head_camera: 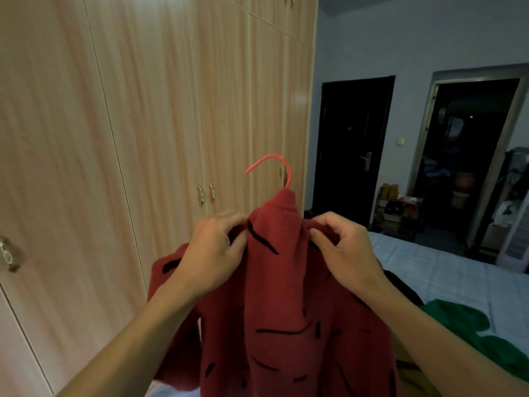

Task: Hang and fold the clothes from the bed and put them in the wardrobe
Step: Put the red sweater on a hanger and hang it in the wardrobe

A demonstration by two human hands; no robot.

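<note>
A dark red fuzzy sweater [286, 305] with black dashes hangs in front of me on a red hanger [282, 164], whose hook sticks up out of the collar. My left hand [211, 250] pinches the sweater's left shoulder beside the collar. My right hand [340, 247] pinches the right shoulder. The hanger's arms are hidden inside the cloth. The wooden wardrobe [148, 110] stands behind, its doors closed. The bed [446, 270] with a pale blue sheet lies to the right.
A green garment [469, 328] and a black one [406, 287] lie on the bed to the right of the sweater. Small metal handles [206, 194] sit on the wardrobe doors. A dark closed door [352, 144] and an open doorway [469, 156] are at the far right.
</note>
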